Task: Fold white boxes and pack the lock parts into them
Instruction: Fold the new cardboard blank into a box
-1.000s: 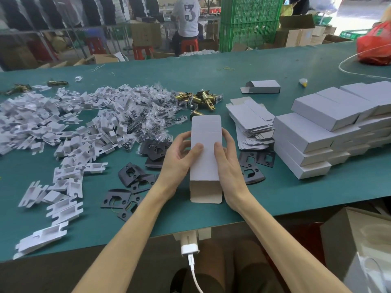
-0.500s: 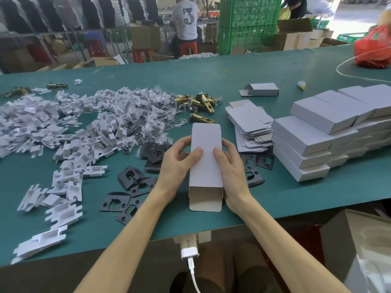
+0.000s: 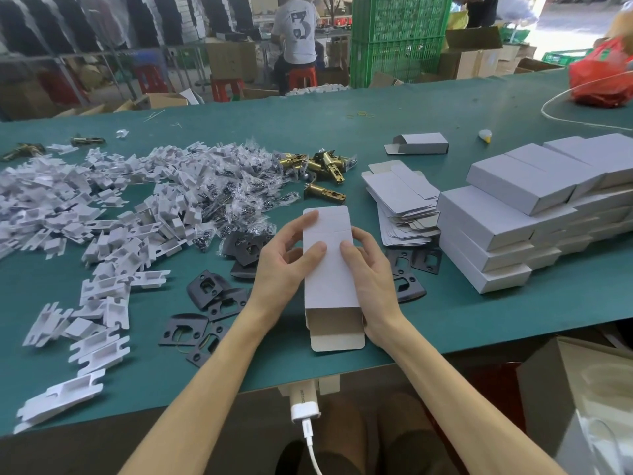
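Box (image 3: 330,269), frame centre: your left hand (image 3: 284,265) and right hand (image 3: 373,279) grip its long edges; open flap (image 3: 337,341) lies just inside the table (image 3: 513,320) edge.

Head-worn wide-angle camera — looks forward and down, close over the green table (image 3: 513,320).

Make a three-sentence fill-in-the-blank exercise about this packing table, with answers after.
The left hand and right hand hold a white box whose near end is ____.
The closed boxes are stacked to the ____ of both hands.
The flat plates near the left hand are ____.
Missing words: open, right, black.
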Demonstrator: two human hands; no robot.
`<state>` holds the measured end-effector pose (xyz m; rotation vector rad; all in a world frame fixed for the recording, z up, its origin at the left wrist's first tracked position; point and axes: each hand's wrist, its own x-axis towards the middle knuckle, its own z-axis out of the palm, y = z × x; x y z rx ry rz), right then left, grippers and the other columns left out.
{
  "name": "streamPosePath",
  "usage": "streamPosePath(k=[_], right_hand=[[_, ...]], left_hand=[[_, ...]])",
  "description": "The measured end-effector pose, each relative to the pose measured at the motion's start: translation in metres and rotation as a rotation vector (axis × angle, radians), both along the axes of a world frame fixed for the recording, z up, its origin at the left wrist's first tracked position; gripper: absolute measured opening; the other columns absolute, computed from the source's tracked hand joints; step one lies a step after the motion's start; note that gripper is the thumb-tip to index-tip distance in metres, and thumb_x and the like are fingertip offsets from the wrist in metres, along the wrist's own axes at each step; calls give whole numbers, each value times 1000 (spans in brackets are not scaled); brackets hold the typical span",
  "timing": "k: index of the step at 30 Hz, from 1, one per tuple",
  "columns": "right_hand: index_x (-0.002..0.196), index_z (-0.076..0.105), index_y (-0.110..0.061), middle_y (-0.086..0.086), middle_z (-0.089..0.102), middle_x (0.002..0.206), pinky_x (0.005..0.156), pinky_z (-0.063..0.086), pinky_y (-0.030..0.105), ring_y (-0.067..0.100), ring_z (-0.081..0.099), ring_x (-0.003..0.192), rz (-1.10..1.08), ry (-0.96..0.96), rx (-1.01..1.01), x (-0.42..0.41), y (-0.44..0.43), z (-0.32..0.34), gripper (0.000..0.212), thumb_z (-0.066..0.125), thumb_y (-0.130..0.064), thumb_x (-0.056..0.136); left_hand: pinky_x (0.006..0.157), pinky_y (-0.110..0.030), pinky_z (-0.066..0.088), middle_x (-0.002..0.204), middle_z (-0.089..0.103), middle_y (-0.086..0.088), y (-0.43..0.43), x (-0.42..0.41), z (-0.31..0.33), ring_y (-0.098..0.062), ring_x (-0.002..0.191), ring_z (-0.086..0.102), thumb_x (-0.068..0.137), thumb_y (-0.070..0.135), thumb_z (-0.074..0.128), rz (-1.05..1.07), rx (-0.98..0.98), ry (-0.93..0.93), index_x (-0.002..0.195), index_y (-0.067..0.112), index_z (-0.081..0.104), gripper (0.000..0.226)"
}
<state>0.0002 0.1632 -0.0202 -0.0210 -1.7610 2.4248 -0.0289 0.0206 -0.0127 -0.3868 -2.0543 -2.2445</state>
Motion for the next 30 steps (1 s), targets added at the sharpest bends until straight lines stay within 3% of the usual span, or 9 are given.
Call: streamPosePath(k=[8, 15, 23, 30], right_hand=[[117, 64, -34, 16, 69, 104, 73, 62, 44, 24, 72, 85, 27, 27, 48, 0, -1, 1, 16, 59, -28, 103], [120, 62, -34, 19, 67, 107, 77, 60, 53, 29, 72, 88, 26, 31, 74, 1, -2, -1, 19, 60, -31, 102], [121, 51, -26, 21, 69, 104, 67, 61, 40, 25, 72, 81, 28, 18, 15, 2, 0, 1, 25, 64, -27, 100], [119, 52, -27, 24, 68, 104, 70, 61, 47, 30, 72, 82, 24, 26, 3, 3, 1, 2, 24, 65, -26, 99]], left_hand=[[88, -33, 60, 129, 72, -2, -2, -2, -2, -21, 113, 70, 96, 18, 71, -31, -3, -3, 130, 27, 68, 36], [90, -41, 59, 125, 75, -6, -3, -4, -2, -23, 109, 71, 94, 22, 73, 10, 31, -42, 126, 23, 72, 32], [87, -35, 61, 127, 74, -4, -4, -2, 1, -20, 110, 71, 91, 24, 76, -37, 89, -51, 124, 32, 74, 34], [86, -33, 61, 127, 74, -3, -4, -2, 0, -18, 108, 72, 94, 18, 74, -42, 104, -46, 131, 26, 70, 38]])
